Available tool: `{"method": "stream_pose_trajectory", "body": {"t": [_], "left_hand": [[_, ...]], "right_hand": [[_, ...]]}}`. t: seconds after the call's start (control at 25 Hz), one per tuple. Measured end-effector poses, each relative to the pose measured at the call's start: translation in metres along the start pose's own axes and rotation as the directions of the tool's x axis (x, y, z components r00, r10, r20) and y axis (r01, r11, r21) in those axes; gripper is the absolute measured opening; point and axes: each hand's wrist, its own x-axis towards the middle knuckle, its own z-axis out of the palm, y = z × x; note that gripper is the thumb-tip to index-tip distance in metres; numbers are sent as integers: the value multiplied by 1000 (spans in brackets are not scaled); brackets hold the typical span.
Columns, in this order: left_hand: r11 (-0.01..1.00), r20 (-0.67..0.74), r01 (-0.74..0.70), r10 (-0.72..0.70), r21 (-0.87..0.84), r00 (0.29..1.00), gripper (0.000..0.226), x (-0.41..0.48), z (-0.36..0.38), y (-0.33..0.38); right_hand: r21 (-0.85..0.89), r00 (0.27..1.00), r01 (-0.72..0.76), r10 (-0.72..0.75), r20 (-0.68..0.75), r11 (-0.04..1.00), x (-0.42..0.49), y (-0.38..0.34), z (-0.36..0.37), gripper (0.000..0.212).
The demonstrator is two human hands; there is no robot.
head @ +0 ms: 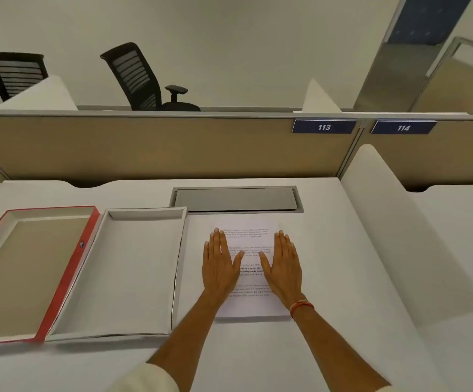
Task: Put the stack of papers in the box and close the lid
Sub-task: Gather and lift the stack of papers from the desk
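A stack of white printed papers [250, 305] lies flat on the white desk, right of centre. My left hand [219, 264] rests palm down on its left half, fingers spread. On the stack's right half, my right hand [283, 265] lies flat the same way, with a red thread at the wrist. Neither hand grips anything. The open white box [116, 278] sits just left of the papers, its inside bare. Its lid [68, 278], red-edged with a tan inside, lies upturned to the box's left.
A grey metal cable hatch [235, 199] is set in the desk behind the papers. A tan partition [144, 148] closes the back, and a white divider [399, 236] stands to the right. Two black office chairs stand beyond the partition. A black cable shows at the far right edge.
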Motion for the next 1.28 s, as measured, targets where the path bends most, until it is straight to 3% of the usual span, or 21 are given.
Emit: {"method": "stream_pose_trajectory", "body": {"t": [0.12, 0.24, 0.44, 0.72, 0.92, 1.04, 1.16, 1.28], "left_hand": [[977, 38, 206, -208, 52, 977, 90, 4, 6, -5], [901, 122, 428, -434, 73, 893, 103, 14, 4, -4], [788, 253, 615, -591, -21, 766, 112, 32, 2, 0], [707, 350, 703, -642, -75, 682, 99, 49, -4, 9], [701, 377, 708, -636, -82, 673, 97, 54, -6, 7], [720, 402, 691, -614, -68, 679, 89, 58, -4, 6], [706, 402, 708, -644, -16, 651, 87, 59, -3, 8], [746, 346, 666, -623, -10, 702, 87, 57, 0, 10]], "right_hand": [[82, 988, -157, 156, 22, 984, 6, 5, 5, 82], [80, 941, -339, 336, 49, 937, 14, 4, 8, 88], [70, 812, -570, 547, 203, 819, 30, 2, 8, 100], [49, 705, -666, 607, 366, 744, 50, 2, 2, 97], [93, 709, -656, 570, 415, 749, 56, 2, -1, 81], [109, 718, -653, 567, 405, 749, 58, -3, -1, 84], [244, 758, -632, 520, 394, 736, 57, -7, -1, 84], [307, 752, -646, 514, 412, 699, 56, -4, -1, 84]]}}
